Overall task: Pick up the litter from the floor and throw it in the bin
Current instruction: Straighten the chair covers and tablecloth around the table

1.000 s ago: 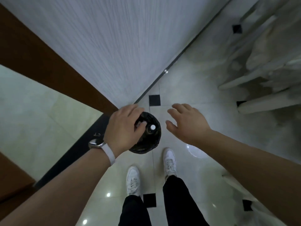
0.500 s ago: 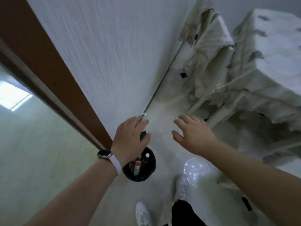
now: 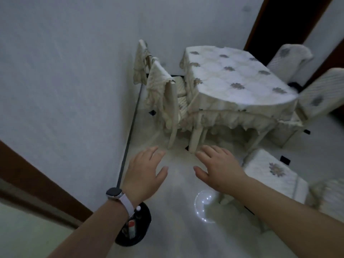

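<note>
A small black bin (image 3: 144, 227) stands on the pale tiled floor by the wall, partly hidden under my left forearm. Inside it lie a bottle with a white cap (image 3: 138, 208) and a white and red tube or can (image 3: 131, 228). My left hand (image 3: 144, 174), with a watch on the wrist, hovers above and beyond the bin, fingers spread and holding nothing. My right hand (image 3: 218, 170) is held out beside it, fingers also spread and holding nothing. No litter shows on the floor in view.
A table (image 3: 236, 79) under a flowered cream cloth stands ahead, with covered chairs (image 3: 162, 94) around it and a cushioned chair seat (image 3: 273, 174) at the right. A white wall (image 3: 65, 81) runs along the left, with a brown door frame (image 3: 42, 185) beside the bin.
My left hand has left the bin's rim and lifted away with fingers spread. The view has tilted up from the floor to the table; the bin now sits low in the frame.
</note>
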{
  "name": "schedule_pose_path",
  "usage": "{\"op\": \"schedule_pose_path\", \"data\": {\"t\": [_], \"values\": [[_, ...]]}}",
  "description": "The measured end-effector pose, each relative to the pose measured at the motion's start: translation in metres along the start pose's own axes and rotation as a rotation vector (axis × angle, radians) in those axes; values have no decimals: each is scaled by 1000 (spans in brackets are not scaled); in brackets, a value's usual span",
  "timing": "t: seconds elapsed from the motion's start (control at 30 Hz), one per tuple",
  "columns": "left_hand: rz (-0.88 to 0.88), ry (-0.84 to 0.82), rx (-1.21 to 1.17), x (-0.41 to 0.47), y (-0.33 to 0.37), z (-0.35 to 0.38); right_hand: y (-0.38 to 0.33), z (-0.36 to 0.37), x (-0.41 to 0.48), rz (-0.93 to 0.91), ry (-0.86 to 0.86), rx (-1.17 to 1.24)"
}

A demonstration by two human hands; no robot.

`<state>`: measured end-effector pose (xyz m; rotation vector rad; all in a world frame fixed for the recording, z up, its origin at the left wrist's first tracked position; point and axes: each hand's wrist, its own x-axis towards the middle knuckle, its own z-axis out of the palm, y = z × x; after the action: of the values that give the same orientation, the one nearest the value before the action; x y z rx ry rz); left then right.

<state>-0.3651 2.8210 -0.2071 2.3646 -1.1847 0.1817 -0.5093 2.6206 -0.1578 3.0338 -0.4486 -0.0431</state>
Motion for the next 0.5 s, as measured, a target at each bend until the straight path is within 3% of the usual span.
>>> {"op": "schedule_pose_path", "data": {"t": [0.3,0.5], "values": [[119,-54,26,-10,107,8,55,-11,-93,79,74,70],[148,-63,67,-15,130,2,73,-19,-114,89,81,123]]}}
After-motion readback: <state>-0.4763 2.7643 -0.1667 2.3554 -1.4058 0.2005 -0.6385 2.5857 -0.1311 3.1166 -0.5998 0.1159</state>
